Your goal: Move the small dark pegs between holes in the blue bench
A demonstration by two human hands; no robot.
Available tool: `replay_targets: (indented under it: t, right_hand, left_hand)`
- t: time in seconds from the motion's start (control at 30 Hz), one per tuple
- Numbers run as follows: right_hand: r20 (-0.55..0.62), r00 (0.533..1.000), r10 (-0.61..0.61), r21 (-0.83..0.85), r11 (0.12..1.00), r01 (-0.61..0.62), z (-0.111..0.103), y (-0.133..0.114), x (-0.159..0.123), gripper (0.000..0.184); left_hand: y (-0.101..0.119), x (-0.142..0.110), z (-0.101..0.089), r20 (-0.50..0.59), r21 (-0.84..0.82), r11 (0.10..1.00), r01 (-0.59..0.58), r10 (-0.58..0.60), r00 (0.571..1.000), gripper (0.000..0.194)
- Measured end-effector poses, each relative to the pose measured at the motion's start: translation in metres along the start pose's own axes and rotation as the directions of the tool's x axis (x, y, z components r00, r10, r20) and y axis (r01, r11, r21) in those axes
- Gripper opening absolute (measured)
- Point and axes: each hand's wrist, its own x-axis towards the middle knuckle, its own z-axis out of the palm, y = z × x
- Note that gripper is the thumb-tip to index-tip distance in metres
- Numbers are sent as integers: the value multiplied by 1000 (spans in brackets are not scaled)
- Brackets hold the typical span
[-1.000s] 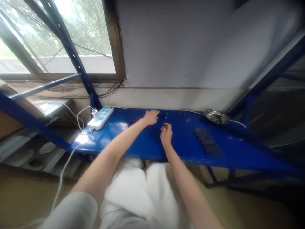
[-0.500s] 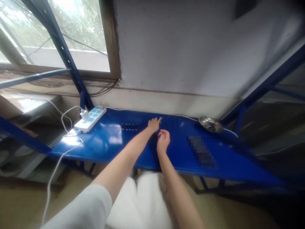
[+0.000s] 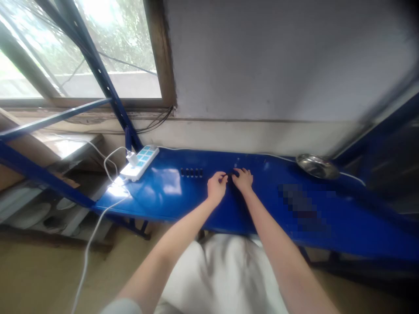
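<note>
My left hand [image 3: 216, 188] is closed in a pinch over the blue table [image 3: 157, 203]. Its fingertips meet one end of a small black piece [image 3: 229, 175], too small to make out. At the other end, the thumb and forefinger of my right hand [image 3: 243, 179] close on the same piece, its other fingers bent over the tabletop. Left of my hands stands a short row of several small black cylinders [image 3: 191, 172] with pale ends. Small shiny bits [image 3: 237, 162] lie just beyond my right hand.
A white power strip [image 3: 139, 163] with a plug and cable sits at the table's left end. A shiny metal dish [image 3: 317, 166] lies at the back right, near a pixelated dark object [image 3: 303, 207]. Blue frame posts [image 3: 113, 96] rise at both sides.
My left hand has drawn back from the shiny bits toward me. My right hand has reached forward beside it, and a small black piece now shows between them. The view has shifted right.
</note>
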Motion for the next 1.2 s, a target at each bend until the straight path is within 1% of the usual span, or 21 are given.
replay_targets:
  t: [0.07, 0.17, 0.27, 0.37, 0.47, 0.53, 0.6, 0.67, 0.7, 0.77, 0.8, 0.87, 0.93, 1.07, 1.2]
  right_hand:
    - [106, 994, 24, -145, 989, -9, 4, -2, 4, 45]
    - [192, 980, 49, -254, 967, 1, 5, -8, 8, 53]
    - [212, 976, 55, -282, 959, 8, 6, -10, 14, 57]
    - [176, 984, 12, -255, 966, 34, 8, -8, 17, 56]
    - [69, 994, -84, -151, 984, 93, 8, -9, 12, 47]
    - [-59, 992, -114, -4, 993, 114, 4, -13, 3, 37]
    - [-215, 973, -79, 208, 970, 125, -2, -22, -11, 30]
    - [-342, 940, 6, 421, 895, 147, -9, -31, -28, 28]
    - [-372, 928, 20, 495, 850, 180, -13, -36, -38, 26]
    - [-395, 919, 8, 590, 769, 247, -17, -43, -56, 23]
    - [-396, 918, 4, 615, 744, 262, -19, -46, -64, 23]
    - [-396, 918, 6, 638, 720, 271, -18, -48, -77, 23]
    - [-377, 926, -15, 642, 717, 273, -16, -47, -85, 24]
    - [-298, 948, -115, 633, 720, 286, -11, -45, -89, 24]
    - [-276, 952, -131, 612, 740, 279, -10, -43, -88, 25]
  left_hand:
    - [-1, -18, -13, 1, -74, 997, 22, -22, 1000, 21]
    - [-1, -31, -31, 9, -136, 989, 61, -60, 998, 25]
    - [-3, -34, -41, 24, -160, 985, 69, -66, 998, 27]
    - [-7, -35, -44, 23, -170, 983, 69, -66, 998, 27]
    - [-10, -36, -44, 0, -177, 981, 75, -76, 997, 28]
    - [-11, -36, -43, -7, -181, 981, 66, -69, 998, 27]
    - [-12, -37, -42, -16, -180, 982, 51, -55, 998, 27]
    - [-12, -37, -41, -28, -173, 984, 36, -41, 999, 25]
    - [-12, -36, -41, -34, -169, 985, 27, -33, 999, 23]
    - [-13, -36, -40, -51, -164, 986, 10, -19, 999, 21]
    - [-13, -35, -40, -63, -164, 986, 3, -13, 998, 21]
    - [-14, -35, -39, -87, -168, 986, -8, -7, 996, 20]
    - [-14, -35, -40, -100, -165, 986, -12, -5, 995, 18]
    - [-15, -34, -40, -91, -139, 990, -29, 16, 996, 16]
    - [-19, -32, -38, -114, -133, 990, -46, 31, 993, 16]
